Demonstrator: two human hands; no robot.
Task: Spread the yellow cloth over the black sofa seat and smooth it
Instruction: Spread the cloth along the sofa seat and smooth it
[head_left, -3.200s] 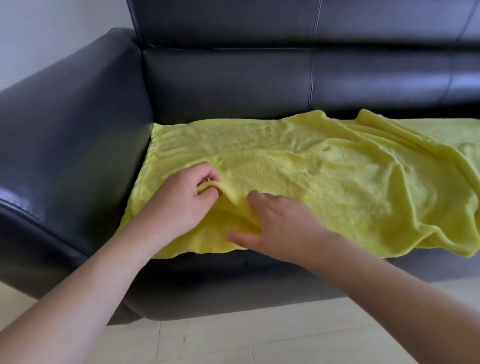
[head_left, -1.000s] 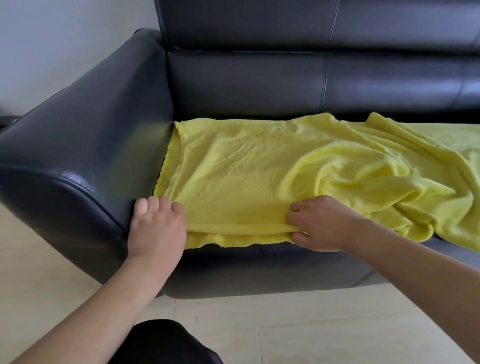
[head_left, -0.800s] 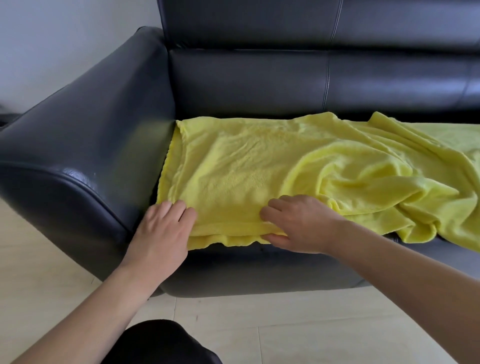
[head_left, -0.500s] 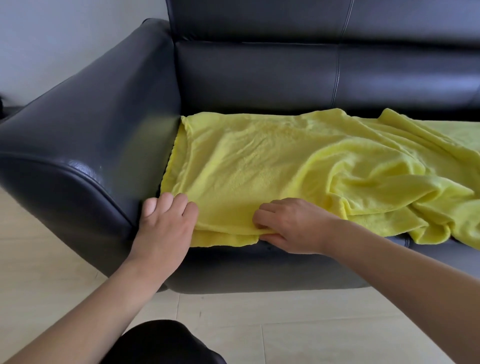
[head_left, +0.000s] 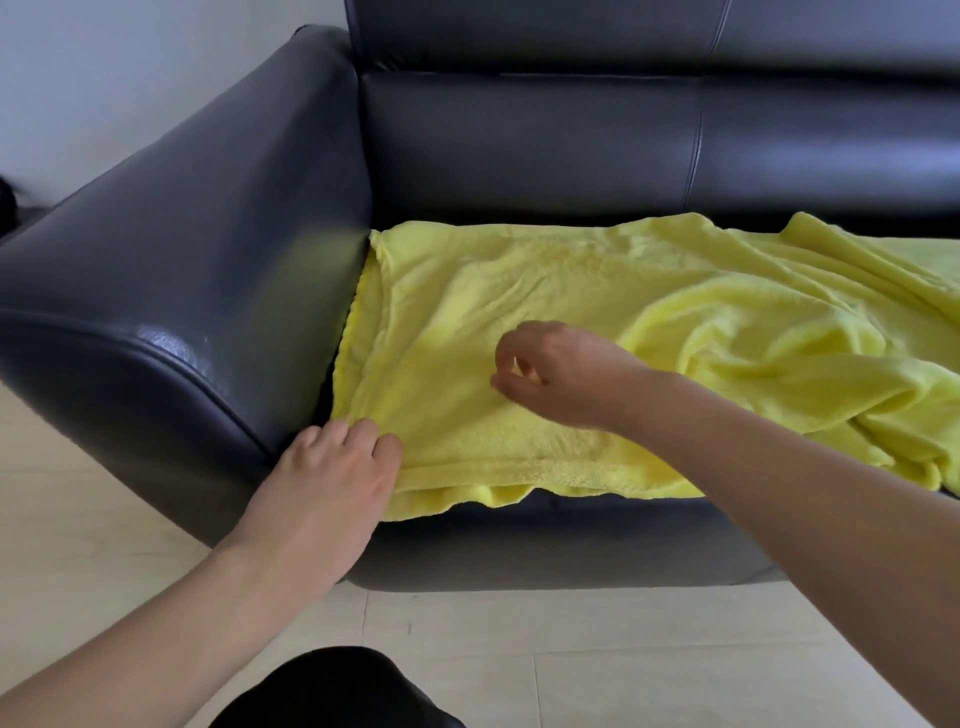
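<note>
**Head view: two hands on a yellow cloth**

Head camera looks down at a yellow cloth (head_left: 597, 312) lying on the black sofa seat (head_left: 545, 519). Its left part lies fairly flat next to the armrest (head_left: 182, 291). Its right part is bunched in soft, thick folds. The front edge hangs a little over the seat's front.

The left hand (head_left: 332, 478) lies at the cloth's front left corner, palm down. Its fingers bend onto the cloth, close together, and the fingertips are partly tucked out of sight, so whether they pinch it is hard to tell. The right hand (head_left: 561, 374) is over the middle of the cloth, fingers curled with thumb near fingertip. Whether it pinches any cloth cannot be told.

The cloth looks fluffy like a towel. The sofa is smooth and shiny. The cloth's right end is cut off. Below is a pale tiled floor (head_left: 623, 649) and a dark shape (head_left: 337, 691), maybe a knee.
</note>
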